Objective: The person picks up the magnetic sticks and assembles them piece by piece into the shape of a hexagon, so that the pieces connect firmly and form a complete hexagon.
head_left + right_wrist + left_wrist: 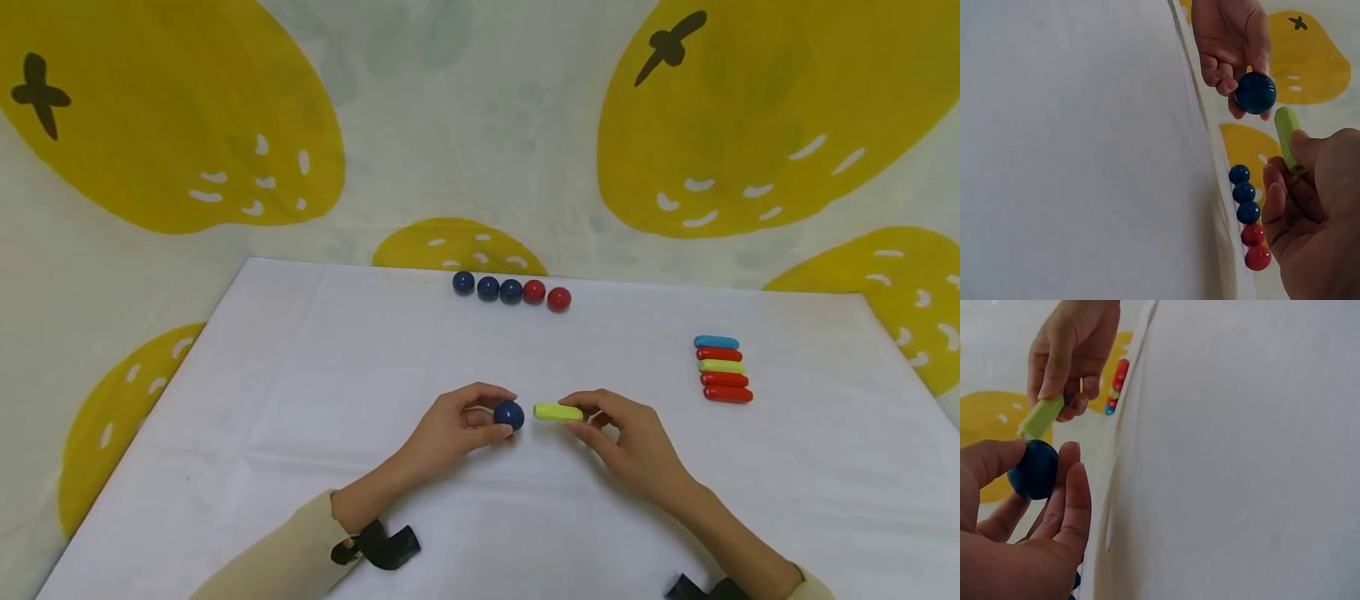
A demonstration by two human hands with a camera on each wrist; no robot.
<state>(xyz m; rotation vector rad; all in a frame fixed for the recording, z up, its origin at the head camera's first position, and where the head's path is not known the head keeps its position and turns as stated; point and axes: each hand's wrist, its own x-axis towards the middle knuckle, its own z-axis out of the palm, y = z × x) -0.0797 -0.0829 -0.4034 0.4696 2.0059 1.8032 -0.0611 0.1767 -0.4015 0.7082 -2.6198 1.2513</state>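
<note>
Over the middle of the table, my left hand (pixel 457 423) pinches a dark blue ball (pixel 509 416) between thumb and fingers. Facing it, my right hand (pixel 630 437) grips one end of a short yellow-green stick (pixel 558 412) with thumb and fingertips. The stick's free end points left toward the ball, and a small gap separates the two in the head view. In the right wrist view the stick (pixel 1288 140) stands apart from the ball (pixel 1255 93). A small opening shows at the stick's end near the right fingers.
Along the table's (pixel 337 350) far edge runs a row of blue balls (pixel 488 289) and red balls (pixel 558 300). To the right lies a stack of sticks: a blue stick (pixel 717 342), a yellow-green stick (pixel 722 367) and several red sticks (pixel 727 394). A patterned cloth (pixel 480 125) hangs behind.
</note>
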